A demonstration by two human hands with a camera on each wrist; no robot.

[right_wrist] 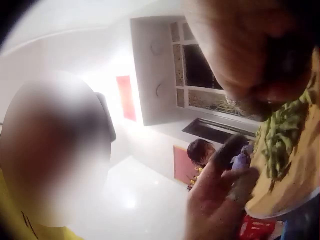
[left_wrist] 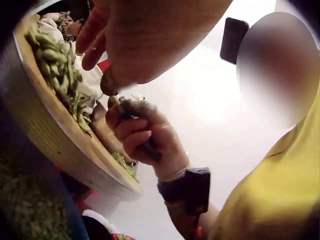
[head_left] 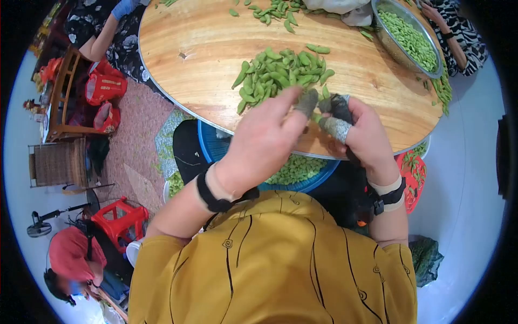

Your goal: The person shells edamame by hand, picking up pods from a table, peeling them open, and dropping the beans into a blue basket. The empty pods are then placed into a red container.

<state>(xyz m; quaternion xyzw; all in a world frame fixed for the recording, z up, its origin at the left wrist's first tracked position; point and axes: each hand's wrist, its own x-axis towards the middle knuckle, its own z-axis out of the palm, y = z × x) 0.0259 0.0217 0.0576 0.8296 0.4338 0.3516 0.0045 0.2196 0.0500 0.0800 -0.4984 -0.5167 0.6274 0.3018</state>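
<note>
Head view, wooden table (head_left: 199, 75): filled the upper middle of the frame, with a pale, rounded edge.
Mustard shirt (head_left: 280, 254): spread across the lower middle, printed with thin black lines and small squarish motifs; no lettering could be made out.
Blue basin (head_left: 203, 141): sat partly under the near table edge, centre of the frame, holding shelled beans (head_left: 295, 169).
Red stool (head_left: 116, 218): stood at lower left.
Metal bowl (head_left: 393, 47): lay at upper right on the table, full of green beans (head_left: 407, 40).
Red bag (head_left: 106, 83): hung at left; its pale print was too small to read.
Pod pile (head_left: 275, 75): lay on the table at upper centre, just beyond the hands.
Left hand (head_left: 264, 140): reached in over the near table edge, fingers loosely apart, its grey-wrapped digit beside the other hand's fingertips.
Right hand (head_left: 367, 132): was right of centre, fingers bent, wrapped thumb and finger clamped on a pod.
Green pod (head_left: 317, 116): sat at those tips, between the hands, mostly hidden.
</note>
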